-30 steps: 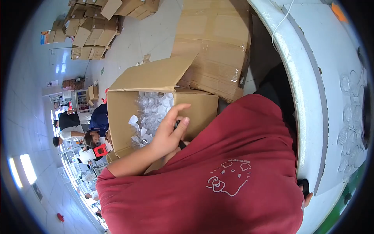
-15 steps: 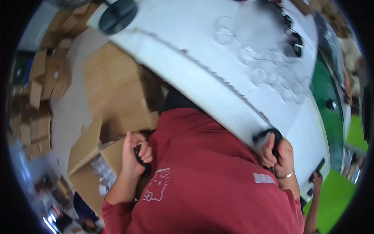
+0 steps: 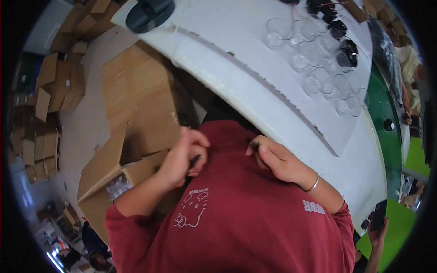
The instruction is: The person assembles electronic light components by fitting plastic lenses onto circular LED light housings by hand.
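Note:
Both hands are in front of my dark red sweatshirt (image 3: 255,200). My left hand (image 3: 182,159), at the left of the chest, is curled closed around a small black thing (image 3: 194,161); fingers cover most of it, so its kind cannot be made out. My right hand (image 3: 275,159), with a bangle on the wrist, is closed near the middle of the chest. A dark bit shows at its fingertips, too small and hidden to name. The two hands are apart, fingers facing each other.
A white table (image 3: 255,104) slants along my right, bearing several clear round cups (image 3: 318,82), black parts (image 3: 348,53) and a dark round container (image 3: 150,16). Open cardboard boxes (image 3: 136,91) stand at my left, one holding clear plastic. Someone's hand (image 3: 378,234) holds a phone at lower right.
My right hand has come left from the table's edge to my chest; the black ring-shaped thing seen in it no longer shows. My left hand has moved right, toward the middle.

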### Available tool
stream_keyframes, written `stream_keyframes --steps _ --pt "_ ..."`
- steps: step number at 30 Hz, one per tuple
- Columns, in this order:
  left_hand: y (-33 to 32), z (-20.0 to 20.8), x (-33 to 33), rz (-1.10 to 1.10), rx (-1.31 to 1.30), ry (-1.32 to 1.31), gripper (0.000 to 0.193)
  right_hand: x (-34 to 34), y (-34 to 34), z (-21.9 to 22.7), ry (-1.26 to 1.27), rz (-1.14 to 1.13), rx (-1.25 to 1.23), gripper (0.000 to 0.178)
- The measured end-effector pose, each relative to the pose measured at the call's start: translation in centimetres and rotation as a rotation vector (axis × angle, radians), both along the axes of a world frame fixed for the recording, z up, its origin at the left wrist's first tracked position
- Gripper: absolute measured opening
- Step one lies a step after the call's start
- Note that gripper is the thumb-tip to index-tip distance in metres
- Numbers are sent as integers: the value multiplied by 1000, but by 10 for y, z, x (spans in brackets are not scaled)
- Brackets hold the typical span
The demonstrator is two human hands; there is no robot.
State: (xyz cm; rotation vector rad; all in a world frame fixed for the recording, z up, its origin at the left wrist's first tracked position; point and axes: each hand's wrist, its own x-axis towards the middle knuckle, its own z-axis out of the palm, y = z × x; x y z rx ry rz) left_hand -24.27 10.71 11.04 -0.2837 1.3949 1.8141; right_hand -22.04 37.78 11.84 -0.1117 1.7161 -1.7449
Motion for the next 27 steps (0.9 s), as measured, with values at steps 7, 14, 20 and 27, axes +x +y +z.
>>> stream_keyframes --steps 7,14,20,27 --pt "13 -18 4 -214 -87 97 76 -19 -45 2 223 368 276 21" --pt "16 -27 10 -294 -236 479 87 -19 -53 -27 -41 313 -40 33" --pt "19 -25 10 -296 -229 521 87 -21 -47 -34 -220 275 -13 38" --pt "21 -25 5 -316 -245 509 87 -22 -49 -27 -31 324 60 38"
